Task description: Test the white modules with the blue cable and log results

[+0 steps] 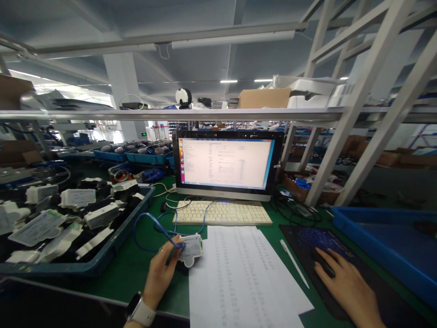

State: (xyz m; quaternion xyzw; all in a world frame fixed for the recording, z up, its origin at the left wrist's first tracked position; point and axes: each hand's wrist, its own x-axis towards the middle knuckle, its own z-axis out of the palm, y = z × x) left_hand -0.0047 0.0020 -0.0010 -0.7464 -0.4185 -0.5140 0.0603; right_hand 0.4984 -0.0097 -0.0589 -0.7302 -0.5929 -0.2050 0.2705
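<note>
My left hand [163, 269], with a white watch on its wrist, grips a small white device [191, 249] on the green bench. A blue cable [155, 225] runs into that device beside my fingers. My right hand [344, 282] lies over a black mouse [322, 264] on a dark mouse pad [307, 237], fingers curved round it. Between the hands lies a printed white sheet [239, 278], with a white pen [294, 263] at its right edge. Behind them stand a white keyboard [222, 212] and a lit monitor [226, 164].
A blue tray [112, 246] at the left holds several white devices wrapped with black parts. Another blue tray [382, 237] stands at the right. More blue bins [146, 157] sit behind, and a shelf overhead carries a cardboard box [263, 98]. White frame struts [344, 136] rise on the right.
</note>
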